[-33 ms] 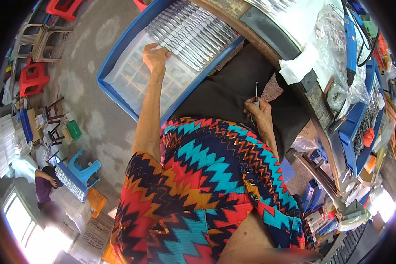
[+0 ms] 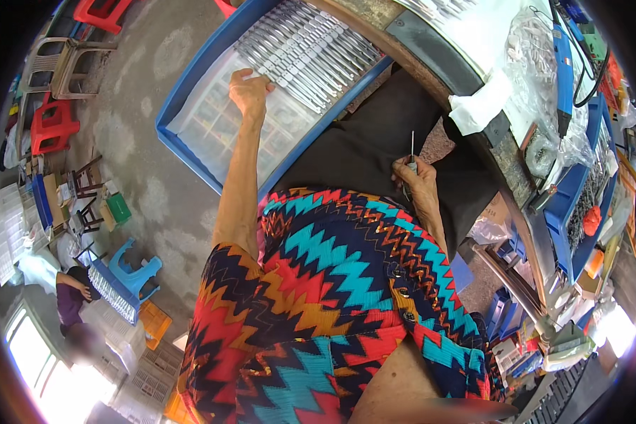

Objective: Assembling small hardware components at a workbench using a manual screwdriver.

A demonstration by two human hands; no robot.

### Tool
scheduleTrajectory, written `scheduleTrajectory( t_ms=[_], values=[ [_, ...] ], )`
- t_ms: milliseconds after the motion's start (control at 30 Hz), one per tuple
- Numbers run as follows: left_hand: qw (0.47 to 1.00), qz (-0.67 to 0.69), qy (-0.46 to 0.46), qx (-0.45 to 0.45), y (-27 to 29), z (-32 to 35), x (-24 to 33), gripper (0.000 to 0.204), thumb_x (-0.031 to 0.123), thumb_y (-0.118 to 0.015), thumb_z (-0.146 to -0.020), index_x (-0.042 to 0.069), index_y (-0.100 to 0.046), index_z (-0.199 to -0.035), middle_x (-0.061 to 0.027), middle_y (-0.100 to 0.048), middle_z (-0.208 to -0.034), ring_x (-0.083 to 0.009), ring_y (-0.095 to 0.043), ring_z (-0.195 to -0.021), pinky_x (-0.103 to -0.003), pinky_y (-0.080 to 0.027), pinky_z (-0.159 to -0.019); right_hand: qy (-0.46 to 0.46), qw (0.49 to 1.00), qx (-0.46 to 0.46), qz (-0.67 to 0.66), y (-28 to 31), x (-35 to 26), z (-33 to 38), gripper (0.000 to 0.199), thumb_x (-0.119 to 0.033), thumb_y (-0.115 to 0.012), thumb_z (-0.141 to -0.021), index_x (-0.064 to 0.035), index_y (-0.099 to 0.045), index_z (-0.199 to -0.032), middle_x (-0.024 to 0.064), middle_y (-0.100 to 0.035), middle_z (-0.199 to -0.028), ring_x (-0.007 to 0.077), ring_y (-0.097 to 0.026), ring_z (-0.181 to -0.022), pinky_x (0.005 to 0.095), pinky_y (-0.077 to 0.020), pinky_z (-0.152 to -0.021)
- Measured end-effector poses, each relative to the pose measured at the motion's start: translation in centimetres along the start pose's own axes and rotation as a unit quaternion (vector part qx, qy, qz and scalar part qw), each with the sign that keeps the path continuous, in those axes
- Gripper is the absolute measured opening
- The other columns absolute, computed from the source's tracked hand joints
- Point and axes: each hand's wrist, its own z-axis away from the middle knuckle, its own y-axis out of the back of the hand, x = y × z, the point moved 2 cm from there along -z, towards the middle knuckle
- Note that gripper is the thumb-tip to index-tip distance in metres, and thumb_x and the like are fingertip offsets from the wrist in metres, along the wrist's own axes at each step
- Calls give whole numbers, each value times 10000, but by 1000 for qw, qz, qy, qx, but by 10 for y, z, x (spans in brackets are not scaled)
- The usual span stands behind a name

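Observation:
A blue tray (image 2: 164,141) lies at the upper middle, lined with a translucent plastic sheet (image 2: 212,131). Several slim silvery metal parts (image 2: 311,56) sit in it in close parallel rows. My left hand (image 2: 249,95) is over the tray, at the edge of these rows, with its fingers curled closed; anything in them is hidden. Above my dark-clothed lap, my right hand (image 2: 420,185) grips a small screwdriver (image 2: 412,147), its thin metal shaft pointing up and away. Most of the handle is covered by my fingers.
A workbench edge (image 2: 438,60) runs along the right, bearing a white cloth (image 2: 482,106), plastic bags and a blue corded tool (image 2: 562,78). A blue bin (image 2: 562,219) of metal parts stands farther right. Red stools (image 2: 54,126) and another person (image 2: 74,304) are at left.

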Motion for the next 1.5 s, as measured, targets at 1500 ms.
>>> scheduleTrajectory(
  t_ms=[1500],
  values=[
    [708, -139, -642, -259, -131, 72, 235, 308, -64, -596, -663, 77, -586, -937, -100, -526, -951, -292, -501, -907, -352, -407, -812, 56, 982, 73, 164, 9, 12, -7, 319, -249, -664, -728, 51, -571, -783, 136, -556, -648, 182, -535, -604, 337, -422, -561]
  ],
)
